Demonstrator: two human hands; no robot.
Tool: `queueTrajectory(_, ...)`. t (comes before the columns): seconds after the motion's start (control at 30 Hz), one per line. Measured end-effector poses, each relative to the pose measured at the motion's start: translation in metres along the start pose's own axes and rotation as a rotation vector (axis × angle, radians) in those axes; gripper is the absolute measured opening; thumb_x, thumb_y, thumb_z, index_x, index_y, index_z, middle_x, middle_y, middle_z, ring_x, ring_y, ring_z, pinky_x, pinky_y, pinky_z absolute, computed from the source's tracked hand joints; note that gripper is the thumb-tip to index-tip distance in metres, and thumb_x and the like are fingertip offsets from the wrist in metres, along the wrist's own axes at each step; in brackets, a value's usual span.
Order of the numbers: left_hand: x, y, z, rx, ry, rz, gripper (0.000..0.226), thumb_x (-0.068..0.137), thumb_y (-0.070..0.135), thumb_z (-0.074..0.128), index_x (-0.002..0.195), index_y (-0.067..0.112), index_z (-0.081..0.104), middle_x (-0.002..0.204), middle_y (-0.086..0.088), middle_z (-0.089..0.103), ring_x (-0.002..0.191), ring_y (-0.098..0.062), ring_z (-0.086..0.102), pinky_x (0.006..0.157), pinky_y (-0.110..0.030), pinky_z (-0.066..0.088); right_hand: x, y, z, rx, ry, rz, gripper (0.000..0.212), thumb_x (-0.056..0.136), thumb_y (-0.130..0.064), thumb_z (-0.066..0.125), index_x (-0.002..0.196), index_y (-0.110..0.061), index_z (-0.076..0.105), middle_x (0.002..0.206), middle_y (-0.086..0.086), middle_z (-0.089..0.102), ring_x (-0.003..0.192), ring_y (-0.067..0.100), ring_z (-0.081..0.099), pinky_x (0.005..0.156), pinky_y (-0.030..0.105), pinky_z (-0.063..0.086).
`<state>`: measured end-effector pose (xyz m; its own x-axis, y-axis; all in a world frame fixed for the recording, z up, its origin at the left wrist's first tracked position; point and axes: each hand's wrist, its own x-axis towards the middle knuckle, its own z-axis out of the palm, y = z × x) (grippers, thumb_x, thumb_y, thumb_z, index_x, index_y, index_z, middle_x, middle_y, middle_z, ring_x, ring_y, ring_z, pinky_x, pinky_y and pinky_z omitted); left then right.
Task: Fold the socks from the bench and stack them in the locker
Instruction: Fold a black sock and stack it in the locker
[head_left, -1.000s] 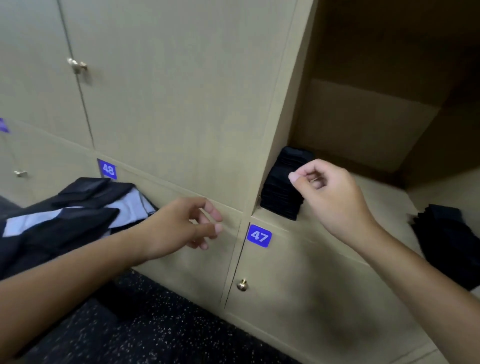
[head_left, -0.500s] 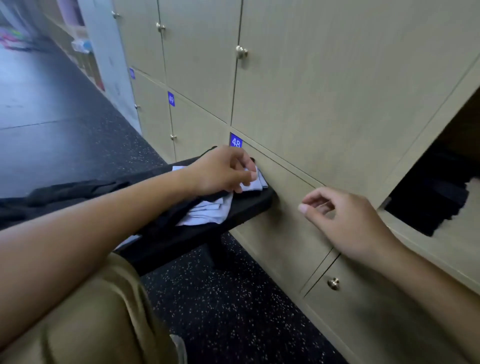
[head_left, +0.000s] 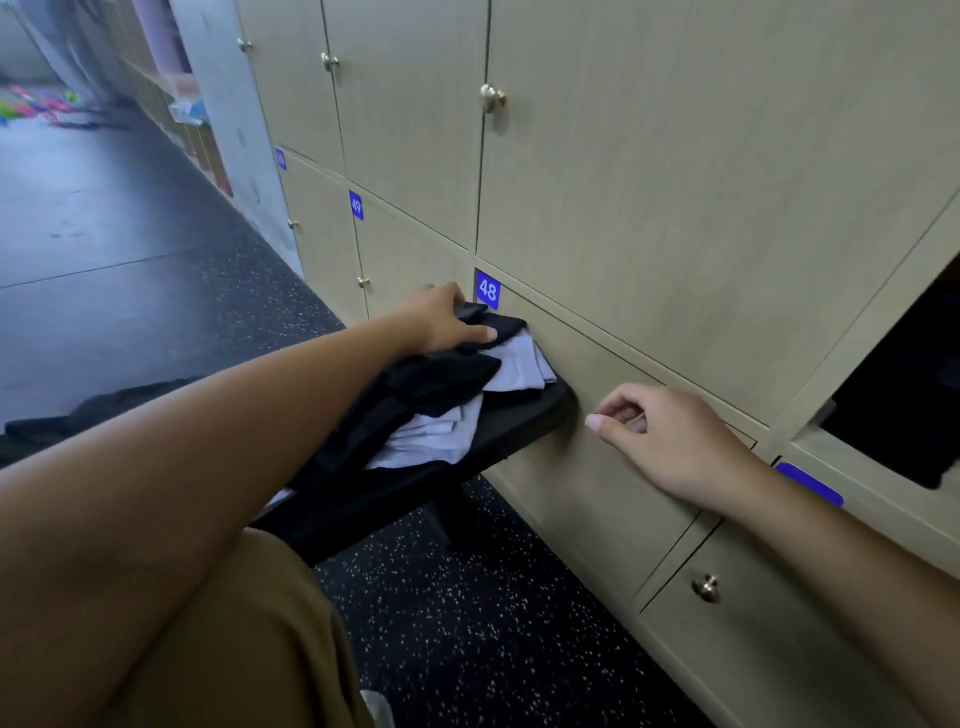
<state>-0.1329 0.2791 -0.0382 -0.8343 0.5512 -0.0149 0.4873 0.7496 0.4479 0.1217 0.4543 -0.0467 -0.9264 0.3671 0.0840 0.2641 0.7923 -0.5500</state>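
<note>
Reaching across the bench (head_left: 524, 415), the left hand (head_left: 441, 319) lay on the pile of socks (head_left: 457, 379) at the bench's far end, close against the locker wall. Its thumb stretched flat over a black sock (head_left: 498, 328) and the fingers curled past the sock's far edge, so it looked to be gripping that sock, though the fingertips were hidden. The pile mixed black socks with pale grey ones (head_left: 519, 364), loosely heaped and unfolded, and ran from the bench's far end back along its top under the left forearm. A blue tag marked 48 (head_left: 487, 289) sat on the locker front just beyond the hand.

The right hand (head_left: 670, 447) hung in front of the locker doors, off the bench's end, with fingers loosely curled and holding nothing. At the right edge of view, the open locker (head_left: 810, 415) showed a dark mass inside (head_left: 893, 415), too dim to make out.
</note>
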Motion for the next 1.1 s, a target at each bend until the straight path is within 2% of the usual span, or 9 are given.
queueTrajectory(0.07, 0.010, 0.001, 0.008, 0.049, -0.051, -0.020, 0.083, 0.081, 0.067, 0.071, 0.142, 0.015, 0.047, 0.138, -0.013, 0.052, 0.115, -0.030, 0.053, 0.090, -0.038, 0.041, -0.001, 0.003, -0.002, 0.001, -0.001, 0.006, 0.014, 0.093, -0.044, 0.068, 0.090, -0.031, 0.068, 0.085, -0.017, 0.069, 0.080, -0.002, 0.063, 0.076, 0.025, 0.049)
queueTrajectory(0.17, 0.019, -0.002, 0.020, 0.052, -0.097, -0.030, 0.094, 0.079, 0.070, 0.071, 0.150, 0.017, 0.041, 0.147, -0.013, 0.047, 0.129, -0.034, 0.051, 0.102, -0.043, 0.044, -0.003, 0.006, -0.007, 0.016, 0.002, 0.023, 0.013, 0.093, -0.044, 0.068, 0.089, -0.031, 0.068, 0.086, -0.016, 0.070, 0.082, -0.001, 0.063, 0.077, 0.025, 0.051)
queueTrajectory(0.27, 0.024, -0.005, 0.028, 0.067, -0.069, -0.051, 0.095, 0.078, 0.071, 0.071, 0.150, 0.015, 0.041, 0.149, -0.013, 0.047, 0.129, -0.034, 0.051, 0.106, -0.048, 0.045, -0.006, 0.011, -0.011, 0.021, 0.000, 0.027, 0.013, 0.093, -0.044, 0.067, 0.088, -0.032, 0.068, 0.086, -0.016, 0.070, 0.082, -0.001, 0.064, 0.079, 0.027, 0.053)
queueTrajectory(0.47, 0.024, -0.005, 0.031, 0.103, 0.067, -0.028, 0.059, 0.090, 0.053, 0.067, 0.133, 0.014, 0.058, 0.130, -0.011, 0.062, 0.114, -0.032, 0.060, 0.085, -0.037, 0.046, -0.011, 0.023, -0.018, 0.017, -0.022, 0.042, 0.013, 0.092, -0.046, 0.067, 0.090, -0.033, 0.069, 0.088, -0.017, 0.071, 0.084, -0.001, 0.065, 0.082, 0.030, 0.055)
queueTrajectory(0.57, 0.022, -0.008, 0.027, 0.113, 0.102, -0.018, 0.042, 0.094, 0.038, 0.065, 0.128, 0.015, 0.063, 0.125, -0.014, 0.066, 0.111, -0.035, 0.061, 0.082, -0.034, 0.044, -0.014, 0.027, -0.020, 0.021, -0.040, 0.043, 0.013, 0.092, -0.045, 0.068, 0.090, -0.032, 0.069, 0.088, -0.016, 0.071, 0.086, 0.000, 0.066, 0.084, 0.031, 0.056)
queueTrajectory(0.8, 0.018, -0.012, 0.019, 0.024, 0.182, -0.046, 0.028, 0.091, 0.023, 0.073, 0.116, 0.010, 0.071, 0.109, -0.015, 0.071, 0.096, -0.033, 0.062, 0.075, -0.033, 0.043, -0.023, 0.023, -0.025, 0.010, -0.047, 0.051, 0.012, 0.094, -0.044, 0.067, 0.093, -0.032, 0.069, 0.090, -0.016, 0.070, 0.085, -0.002, 0.065, 0.080, 0.025, 0.054)
queueTrajectory(0.9, 0.017, -0.010, 0.018, -0.011, 0.227, -0.041, 0.021, 0.091, 0.019, 0.074, 0.107, 0.007, 0.073, 0.101, -0.016, 0.072, 0.087, -0.030, 0.059, 0.073, -0.032, 0.041, -0.025, 0.020, -0.027, 0.018, -0.046, 0.056, 0.012, 0.094, -0.043, 0.068, 0.093, -0.032, 0.069, 0.090, -0.015, 0.070, 0.086, -0.001, 0.065, 0.082, 0.027, 0.055)
queueTrajectory(1.1, 0.006, 0.003, 0.009, -0.113, 0.376, 0.041, 0.010, 0.090, 0.015, 0.072, 0.097, 0.010, 0.073, 0.082, -0.007, 0.064, 0.079, -0.027, 0.054, 0.069, -0.029, 0.035, -0.026, 0.020, -0.031, 0.091, -0.027, 0.081, 0.012, 0.093, -0.043, 0.069, 0.094, -0.032, 0.071, 0.087, -0.016, 0.071, 0.081, -0.002, 0.065, 0.081, 0.027, 0.054)
